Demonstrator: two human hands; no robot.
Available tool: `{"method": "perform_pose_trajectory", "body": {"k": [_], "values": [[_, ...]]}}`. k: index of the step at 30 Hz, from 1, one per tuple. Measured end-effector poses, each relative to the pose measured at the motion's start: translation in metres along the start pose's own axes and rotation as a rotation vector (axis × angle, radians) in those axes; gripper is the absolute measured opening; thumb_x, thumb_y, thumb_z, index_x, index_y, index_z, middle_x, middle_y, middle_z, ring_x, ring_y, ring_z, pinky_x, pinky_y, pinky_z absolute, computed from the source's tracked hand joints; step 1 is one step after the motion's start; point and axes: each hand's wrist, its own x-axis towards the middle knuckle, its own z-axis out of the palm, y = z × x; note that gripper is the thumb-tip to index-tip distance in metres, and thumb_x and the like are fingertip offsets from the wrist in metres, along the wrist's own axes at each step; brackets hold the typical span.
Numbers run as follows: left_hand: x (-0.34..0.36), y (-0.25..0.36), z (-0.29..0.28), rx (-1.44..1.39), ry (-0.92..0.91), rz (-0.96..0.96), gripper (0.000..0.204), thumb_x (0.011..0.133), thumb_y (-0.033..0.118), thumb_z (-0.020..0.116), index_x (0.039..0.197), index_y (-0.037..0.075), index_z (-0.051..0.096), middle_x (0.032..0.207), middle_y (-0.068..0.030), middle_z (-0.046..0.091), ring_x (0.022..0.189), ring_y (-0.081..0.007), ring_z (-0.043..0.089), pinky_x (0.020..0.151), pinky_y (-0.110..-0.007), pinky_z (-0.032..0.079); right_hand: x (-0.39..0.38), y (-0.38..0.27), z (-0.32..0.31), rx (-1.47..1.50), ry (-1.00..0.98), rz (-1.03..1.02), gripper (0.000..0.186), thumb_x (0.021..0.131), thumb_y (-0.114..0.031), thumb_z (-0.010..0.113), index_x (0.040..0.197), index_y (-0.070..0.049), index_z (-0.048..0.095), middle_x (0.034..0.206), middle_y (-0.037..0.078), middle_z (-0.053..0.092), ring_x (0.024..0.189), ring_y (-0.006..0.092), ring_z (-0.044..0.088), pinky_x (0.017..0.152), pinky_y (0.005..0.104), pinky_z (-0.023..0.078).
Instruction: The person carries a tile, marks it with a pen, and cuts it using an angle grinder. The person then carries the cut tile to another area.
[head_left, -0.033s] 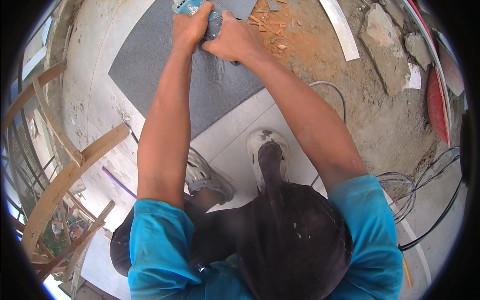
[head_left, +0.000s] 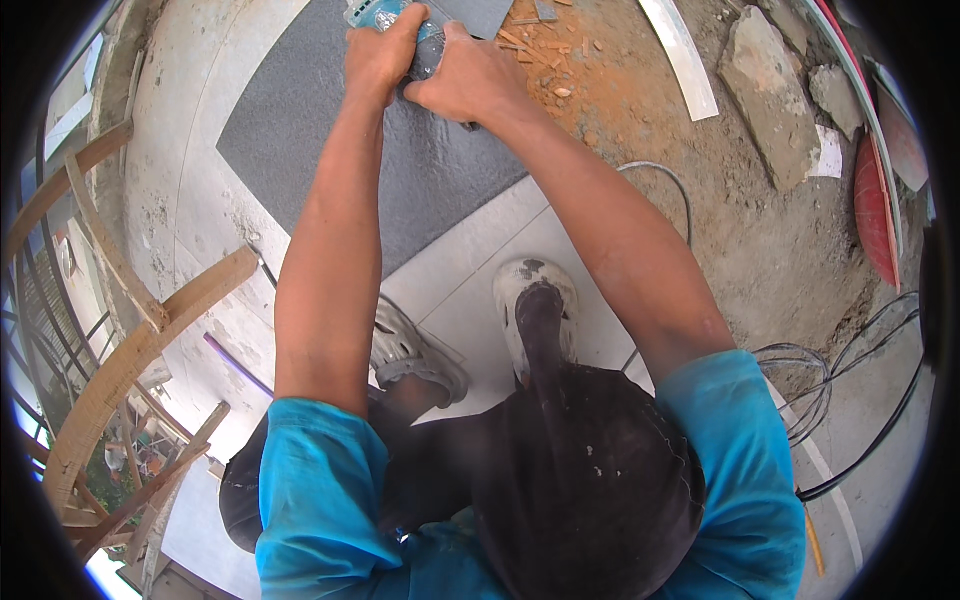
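A teal and dark power tool [head_left: 377, 16] is at the top edge, over a dark grey textured slab [head_left: 290, 150] that lies on pale floor tiles [head_left: 460, 290]. My left hand [head_left: 382, 60] is closed round the tool from the left. My right hand [head_left: 470, 75] grips it from the right, a little lower, with its thumb toward the left hand. The far end of the tool is cut off by the frame, and its underside is hidden behind the hands. My two shoes [head_left: 520, 285] stand on the pale tiles below the slab.
Wooden battens [head_left: 205, 290] and metal railings line the left side. At the right are orange rubble [head_left: 555, 75], a white strip [head_left: 680, 55], broken slabs [head_left: 755, 90], a red oval object [head_left: 870, 210] and coiled black cables [head_left: 830, 370]. A grey cord [head_left: 680, 190] runs beside my right forearm.
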Motion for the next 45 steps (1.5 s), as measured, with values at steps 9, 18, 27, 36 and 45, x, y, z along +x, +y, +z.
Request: {"method": "perform_pose_trajectory", "body": {"k": [9, 18, 27, 36, 45], "values": [[-0.002, -0.003, 0.005, -0.042, -0.010, 0.046, 0.071, 0.070, 0.044, 0.071, 0.108, -0.015, 0.060, 0.101, -0.0211, 0.064, 0.089, -0.0260, 0.064, 0.075, -0.038, 0.050, -0.004, 0.003, -0.005, 0.031, -0.032, 0.009, 0.083, 0.063, -0.040, 0.074, 0.129, 0.004, 0.048, 0.103, 0.025, 0.067, 0.098, 0.0369, 0.066, 0.084, 0.0442, 0.054], [-0.010, 0.002, 0.009, 0.203, 0.084, 0.135, 0.067, 0.077, 0.051, 0.062, 0.117, -0.003, 0.062, 0.114, -0.0251, 0.065, 0.110, -0.0355, 0.062, 0.091, -0.043, 0.047, -0.009, 0.006, -0.003, 0.011, 0.018, -0.005, 0.084, 0.063, -0.040, 0.074, 0.129, 0.004, 0.047, 0.103, 0.024, 0.067, 0.098, 0.0353, 0.066, 0.084, 0.0434, 0.053], [-0.014, -0.001, 0.012, 0.201, 0.072, 0.127, 0.066, 0.077, 0.051, 0.063, 0.115, -0.002, 0.063, 0.112, -0.0243, 0.065, 0.108, -0.0338, 0.063, 0.090, -0.042, 0.047, -0.010, 0.013, -0.001, 0.009, 0.004, -0.016, 0.084, 0.064, -0.040, 0.073, 0.130, 0.004, 0.047, 0.099, 0.023, 0.068, 0.096, 0.0343, 0.067, 0.082, 0.0429, 0.053], [-0.020, -0.004, 0.016, 0.197, 0.097, 0.109, 0.067, 0.076, 0.051, 0.064, 0.116, -0.003, 0.063, 0.112, -0.0257, 0.065, 0.109, -0.0349, 0.062, 0.090, -0.043, 0.047, -0.017, 0.016, 0.001, -0.006, -0.006, 0.009, 0.083, 0.064, -0.041, 0.073, 0.128, 0.004, 0.048, 0.099, 0.023, 0.068, 0.096, 0.0348, 0.067, 0.083, 0.0423, 0.053], [-0.029, -0.003, 0.020, 0.188, 0.124, 0.086, 0.067, 0.074, 0.051, 0.065, 0.114, -0.003, 0.064, 0.110, -0.0253, 0.066, 0.107, -0.0351, 0.063, 0.089, -0.043, 0.048, -0.022, 0.019, 0.000, -0.043, -0.003, 0.001, 0.070, 0.070, -0.040, 0.070, 0.123, 0.001, 0.051, 0.105, 0.019, 0.067, 0.101, 0.0321, 0.066, 0.085, 0.0419, 0.053]]}}
